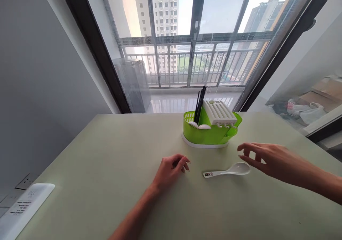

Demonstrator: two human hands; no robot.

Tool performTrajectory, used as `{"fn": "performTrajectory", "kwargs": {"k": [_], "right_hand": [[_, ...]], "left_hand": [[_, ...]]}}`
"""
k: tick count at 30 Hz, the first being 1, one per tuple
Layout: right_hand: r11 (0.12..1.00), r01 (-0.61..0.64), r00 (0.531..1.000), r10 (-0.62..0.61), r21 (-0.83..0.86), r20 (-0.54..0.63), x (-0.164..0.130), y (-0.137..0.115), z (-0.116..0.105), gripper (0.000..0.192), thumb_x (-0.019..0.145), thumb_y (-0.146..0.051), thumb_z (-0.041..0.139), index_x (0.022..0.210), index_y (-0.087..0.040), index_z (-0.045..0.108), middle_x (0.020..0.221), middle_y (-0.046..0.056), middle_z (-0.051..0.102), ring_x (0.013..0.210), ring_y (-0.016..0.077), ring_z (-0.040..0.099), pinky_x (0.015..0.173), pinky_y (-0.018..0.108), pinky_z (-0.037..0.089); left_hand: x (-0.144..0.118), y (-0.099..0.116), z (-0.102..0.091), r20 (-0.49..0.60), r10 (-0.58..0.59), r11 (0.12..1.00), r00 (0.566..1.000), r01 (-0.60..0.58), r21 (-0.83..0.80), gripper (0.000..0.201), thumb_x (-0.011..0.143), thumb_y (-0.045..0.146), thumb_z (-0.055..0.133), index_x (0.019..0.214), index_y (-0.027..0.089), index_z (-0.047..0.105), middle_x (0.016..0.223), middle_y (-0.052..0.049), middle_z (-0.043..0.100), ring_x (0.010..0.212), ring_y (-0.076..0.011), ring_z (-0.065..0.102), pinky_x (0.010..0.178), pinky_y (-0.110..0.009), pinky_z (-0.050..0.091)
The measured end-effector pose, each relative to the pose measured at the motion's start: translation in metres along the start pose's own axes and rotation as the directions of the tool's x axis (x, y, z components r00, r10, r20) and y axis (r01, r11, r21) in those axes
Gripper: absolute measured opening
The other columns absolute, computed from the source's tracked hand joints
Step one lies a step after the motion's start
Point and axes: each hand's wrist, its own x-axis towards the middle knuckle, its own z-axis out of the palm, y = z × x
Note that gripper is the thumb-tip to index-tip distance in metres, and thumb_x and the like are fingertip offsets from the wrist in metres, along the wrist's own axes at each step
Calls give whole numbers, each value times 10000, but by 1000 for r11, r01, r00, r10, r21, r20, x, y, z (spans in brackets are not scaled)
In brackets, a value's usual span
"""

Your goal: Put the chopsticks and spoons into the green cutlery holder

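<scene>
Hovering just above the white ceramic spoon [227,170], the right hand [267,158] spreads its fingers apart; the left hand [171,170] rests curled, empty, on the pale green table [93,168].

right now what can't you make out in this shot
Head view only:
- Marking on the white spoon handle: too small to read.
- Inside of the green holder: its wall and the white lid hide the lower ends of the black chopsticks and most of the spoons inside.
- Left hand: fingers curl under, hiding the palm.
- Right hand: contact with the spoon is unclear.
- White device at the left edge: cut off, print blurred.
</scene>
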Motion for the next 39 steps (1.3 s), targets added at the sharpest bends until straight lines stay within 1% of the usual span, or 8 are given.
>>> {"fn": "performTrajectory", "kwargs": {"k": [6,11,15,20,25,30,34,39], "right_hand": [[814,-425,870,247,395,427,-16,35,32,567,921,-701,439,1220,-241,582,993,84,754,689,205,734,485,264,523],[771,-436,870,229,464,438,-13,17,52,566,916,-712,421,1116,-216,610,850,75,740,667,199,710,503,260,503],[842,-302,941,189,447,280,-4,-14,32,520,973,-661,360,989,-224,642,747,37,709,574,157,642,571,277,497],[935,-154,982,181,319,-56,5,-55,-41,430,946,-654,456,1084,-302,661,653,-1,674,496,169,589,490,285,452],[991,-135,802,112,5,-586,28,-86,-104,386,922,-680,467,1074,-390,672,684,-3,705,605,243,693,524,342,478],[974,-153,643,-32,-169,-765,68,-106,-129,429,1012,-572,300,1174,-385,651,954,56,747,770,279,713,641,397,494],[924,-99,674,-211,-370,-708,103,-105,-123,405,1027,-459,374,1136,-250,703,984,75,758,683,221,674,550,321,361],[857,-4,856,-264,-516,-445,134,-110,-101,385,1033,-342,354,1131,-197,696,1002,81,745,636,174,617,560,297,250]], "left_hand": [[0,2,0,4,-2,1000,1000,2,-3,390,994,476,504,933,164,730,779,-35,737,687,-136,630,668,-221,486],[1,-2,0,0,3,1000,1000,-3,6,386,1000,468,496,940,167,730,784,-34,741,684,-132,631,657,-216,479],[1,-3,0,-2,-4,1000,1000,4,8,394,1000,474,494,935,165,730,780,-36,744,669,-130,628,651,-218,479],[1,0,0,-2,-5,1000,1000,5,4,392,994,471,505,920,159,731,761,-35,739,656,-128,620,649,-218,481],[1,-2,-1,-4,2,1000,1000,-2,0,403,993,485,501,926,159,728,770,-40,743,649,-129,618,648,-221,481],[0,-2,-1,-3,6,1000,1000,-6,4,408,993,493,496,924,165,729,777,-41,750,656,-132,625,646,-220,480],[-1,-2,-1,-6,10,1000,1000,-10,11,411,995,488,490,929,163,733,775,-44,752,649,-132,624,636,-220,473],[-2,-3,0,-1,4,1000,1000,-4,5,417,993,488,484,926,162,734,778,-51,751,638,-134,623,632,-230,475]]}}
